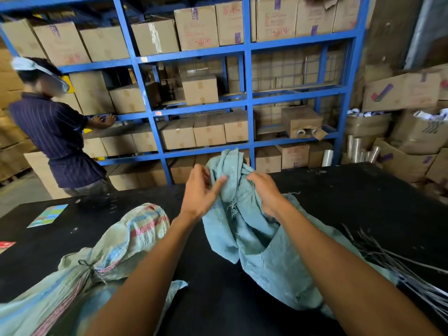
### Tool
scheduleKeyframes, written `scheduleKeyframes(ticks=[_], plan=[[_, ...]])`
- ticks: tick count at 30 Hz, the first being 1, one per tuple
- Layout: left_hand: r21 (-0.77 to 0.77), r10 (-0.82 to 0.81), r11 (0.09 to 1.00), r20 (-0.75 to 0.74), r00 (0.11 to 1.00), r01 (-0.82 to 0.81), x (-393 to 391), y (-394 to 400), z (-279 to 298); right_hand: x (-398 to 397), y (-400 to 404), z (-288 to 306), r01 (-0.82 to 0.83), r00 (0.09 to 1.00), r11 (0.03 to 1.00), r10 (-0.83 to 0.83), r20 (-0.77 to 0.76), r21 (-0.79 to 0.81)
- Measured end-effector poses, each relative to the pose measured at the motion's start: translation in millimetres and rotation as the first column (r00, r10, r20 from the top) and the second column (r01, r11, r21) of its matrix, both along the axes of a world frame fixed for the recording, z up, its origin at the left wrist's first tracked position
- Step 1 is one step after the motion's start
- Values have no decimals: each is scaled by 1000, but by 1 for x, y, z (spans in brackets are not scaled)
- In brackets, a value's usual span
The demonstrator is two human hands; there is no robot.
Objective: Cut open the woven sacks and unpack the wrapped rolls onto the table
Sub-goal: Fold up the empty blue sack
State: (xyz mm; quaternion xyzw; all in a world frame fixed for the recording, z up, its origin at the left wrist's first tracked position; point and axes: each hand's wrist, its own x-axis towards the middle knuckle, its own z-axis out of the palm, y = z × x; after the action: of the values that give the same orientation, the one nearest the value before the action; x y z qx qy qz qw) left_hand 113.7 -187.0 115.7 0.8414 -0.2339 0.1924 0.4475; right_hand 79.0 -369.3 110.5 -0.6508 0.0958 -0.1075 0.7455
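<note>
Gripping the gathered top of the teal woven sack (254, 229), frame centre: right hand (265, 192) is curled into the bunched fabric, left hand (202, 190) sits just beside it with fingers loosely spread, fingertips touching the cloth. Hands close together, not touching each other.

Sack is limp, coarse weave, frayed threads at the neck, draped down toward lower right on the black table (363, 202). Second sack (116, 251) at lower left: pale green weave with red and blue stripes, neck tied with dark cord, looks still full. No wrapped rolls visible on the table.

Bundle of dark straps (400, 267) fans out at the right edge. A coloured card (47, 215) lies flat at mid-left, a red label (6, 246) at the left edge; print on both too small to read.

Blue steel rack (248, 98) fills the top of the frame, stacked with brown cartons (196, 27) bearing red stamps and purple tape, blurred, possibly "ADK" on one. Another person in a striped dark shirt (58, 132) stands upper left at the rack. Table surface between the sacks and far edge is open.
</note>
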Motion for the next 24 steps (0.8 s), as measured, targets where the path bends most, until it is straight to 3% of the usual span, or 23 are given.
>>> scheduleKeyframes(ticks=[3, 5, 8, 10, 12, 14, 16, 18, 19, 20, 22, 24], plan=[[355, 80, 930, 67, 995, -99, 6, -2, -13, -6, 1, 11, -78, 994, 995, 82, -75, 60], [421, 156, 881, 175, 972, -217, 6, -4, -13, -10, 1, 16, -151, 984, 988, 154, -90, 37], [169, 277, 935, 203, 939, -313, 9, 1, -2, -18, -3, 19, -231, 973, 973, 230, -29, -27], [-17, 268, 963, 200, 942, -270, 9, 8, 9, -22, -9, 21, -200, 980, 975, 200, -12, -101], [-25, 191, 982, 205, 960, -190, 8, 15, 18, -23, -16, 25, -151, 988, 966, 156, 10, -208], [-128, 146, 981, -7, 989, -146, 16, 21, 23, -20, -20, 24, -89, 995, 943, 100, 18, -319], [-480, -73, 865, -414, 907, -150, 23, 25, 27, -17, -25, 19, -18, 999, 908, 27, 16, -419], [-729, -318, 626, -562, 764, -276, 24, 30, 30, -18, -33, 10, 68, 998, 857, -62, 30, -511], [-744, -336, 585, -584, 739, -322, 23, 31, 31, -20, -38, 6, 101, 995, 820, -88, 51, -563], [-704, -282, 634, -596, 752, -321, 20, 34, 33, -20, -41, 1, 123, 992, 787, -104, 67, -604], [-523, -125, 824, -544, 830, -219, 15, 34, 32, -18, -47, -8, 161, 987, 727, -127, 100, -668], [-334, -113, 941, -469, 876, -57, 10, 32, 31, -14, -48, -13, 224, 974, 694, -170, 147, -684]])
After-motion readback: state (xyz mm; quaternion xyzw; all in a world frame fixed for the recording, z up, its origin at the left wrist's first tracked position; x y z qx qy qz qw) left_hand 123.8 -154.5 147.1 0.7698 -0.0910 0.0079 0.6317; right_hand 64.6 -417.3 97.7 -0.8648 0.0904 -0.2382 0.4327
